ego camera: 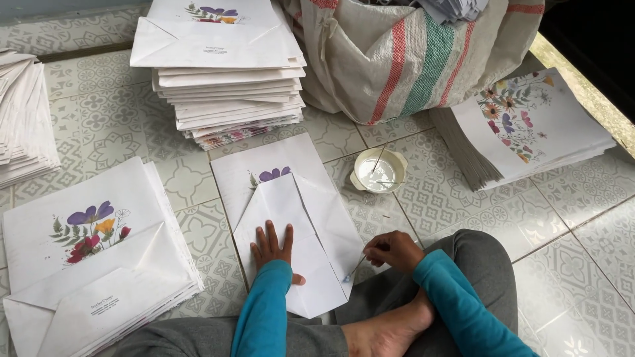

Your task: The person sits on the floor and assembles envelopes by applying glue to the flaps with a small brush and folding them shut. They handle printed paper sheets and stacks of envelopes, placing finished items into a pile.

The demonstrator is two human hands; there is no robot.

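Note:
A white paper bag (291,211) with a purple flower print lies flat on the tiled floor, its bottom flaps folded open toward me. My left hand (272,248) presses flat on the folded bottom, fingers spread. My right hand (391,251) pinches a thin stick (356,267), whose tip touches the right edge of the flap. A small white bowl of glue (377,170) with two sticks in it stands just beyond the bag.
Stacks of similar flower-printed bags lie at the left (99,258), far left (23,119), back centre (221,73) and right (529,125). A striped woven sack (410,59) stands at the back. My crossed legs and bare foot (383,330) fill the foreground.

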